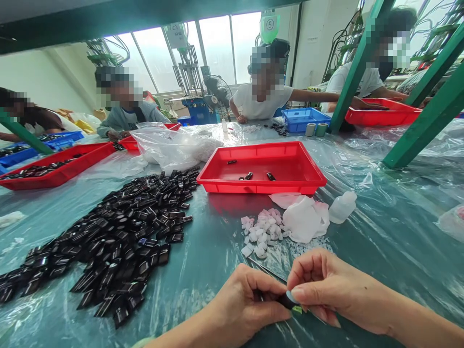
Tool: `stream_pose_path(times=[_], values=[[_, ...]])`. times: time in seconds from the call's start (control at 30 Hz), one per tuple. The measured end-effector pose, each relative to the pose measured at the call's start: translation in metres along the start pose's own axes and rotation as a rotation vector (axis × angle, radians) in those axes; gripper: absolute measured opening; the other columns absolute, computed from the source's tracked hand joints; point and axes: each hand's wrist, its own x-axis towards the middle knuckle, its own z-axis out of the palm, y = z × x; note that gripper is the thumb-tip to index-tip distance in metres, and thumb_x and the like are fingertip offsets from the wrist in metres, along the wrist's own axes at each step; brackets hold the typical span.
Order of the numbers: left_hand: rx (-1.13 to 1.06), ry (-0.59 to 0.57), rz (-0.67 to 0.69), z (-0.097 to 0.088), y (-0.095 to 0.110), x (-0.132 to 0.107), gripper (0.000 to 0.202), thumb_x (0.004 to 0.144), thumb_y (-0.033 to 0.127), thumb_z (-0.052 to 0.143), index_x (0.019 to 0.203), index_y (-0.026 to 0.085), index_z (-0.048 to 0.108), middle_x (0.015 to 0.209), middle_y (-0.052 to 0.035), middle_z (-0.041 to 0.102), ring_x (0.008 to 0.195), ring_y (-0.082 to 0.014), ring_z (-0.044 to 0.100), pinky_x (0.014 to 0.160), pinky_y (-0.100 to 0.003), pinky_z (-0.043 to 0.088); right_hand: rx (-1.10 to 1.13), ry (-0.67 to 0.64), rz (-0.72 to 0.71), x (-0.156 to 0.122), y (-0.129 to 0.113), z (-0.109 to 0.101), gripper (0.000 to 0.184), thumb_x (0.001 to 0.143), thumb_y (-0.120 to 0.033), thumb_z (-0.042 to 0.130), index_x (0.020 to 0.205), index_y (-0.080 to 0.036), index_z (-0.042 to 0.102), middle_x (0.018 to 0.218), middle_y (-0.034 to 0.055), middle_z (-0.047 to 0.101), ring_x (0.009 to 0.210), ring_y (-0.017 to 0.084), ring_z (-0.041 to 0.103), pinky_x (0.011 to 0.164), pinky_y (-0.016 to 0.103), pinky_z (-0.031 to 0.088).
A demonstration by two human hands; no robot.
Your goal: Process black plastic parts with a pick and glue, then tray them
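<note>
Fingers of the left hand [246,304] and right hand [337,290] grasp a glossy black piece [288,302]; a large black heap [108,241] lies at ten o'clock, few in a red plastic tray [261,189] at twelve.

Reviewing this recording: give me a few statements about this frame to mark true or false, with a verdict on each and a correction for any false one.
1. The left hand and right hand meet over a small black piece. True.
2. The red tray ahead of the hands is heaped full of black pieces. False: it holds only a few, spread apart.
3. A loose heap of black pieces lies on the plastic sheet, left of that tray. True.
4. The white bits lie inside the tray. False: they lie on the sheet, in front of it.
5. A co-worker in a white shirt reaches toward another red tray at the right. True.
</note>
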Motion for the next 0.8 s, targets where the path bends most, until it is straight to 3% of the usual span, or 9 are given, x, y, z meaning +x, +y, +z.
stream_pose_path(times=[0.5,0.63,0.8], values=[[0.058,0.009,0.027,0.001,0.002,0.000,0.012,0.069,0.017,0.063,0.075,0.011,0.071,0.052,0.0047,0.038,0.048,-0.0044,0.031,0.045,-0.021,0.023,0.107,0.042,0.014,0.006,0.006,0.003,0.022,0.059,-0.027,0.073,0.069,-0.014,0.058,0.042,-0.0055,0.049,0.033,0.003,0.038,0.031,0.010,0.030],[-0.076,0.094,-0.082,0.001,0.007,0.002,0.015,0.067,0.025,0.065,0.070,0.010,0.067,0.048,0.0042,0.043,0.042,-0.0044,0.035,0.040,-0.018,0.028,0.154,0.104,-0.118,0.007,0.006,0.005,0.028,0.064,-0.035,0.073,0.074,-0.012,0.059,0.051,-0.0044,0.053,0.035,0.002,0.039,0.031,0.010,0.032],[-0.178,0.285,-0.024,-0.012,0.022,0.009,0.019,0.068,0.026,0.065,0.079,0.011,0.066,0.065,-0.0036,0.062,0.051,-0.0077,0.051,0.045,-0.016,0.043,0.170,0.146,-0.222,0.008,0.007,0.006,0.034,0.075,-0.046,0.064,0.079,-0.013,0.057,0.062,-0.0026,0.055,0.039,0.001,0.042,0.033,0.010,0.034]])
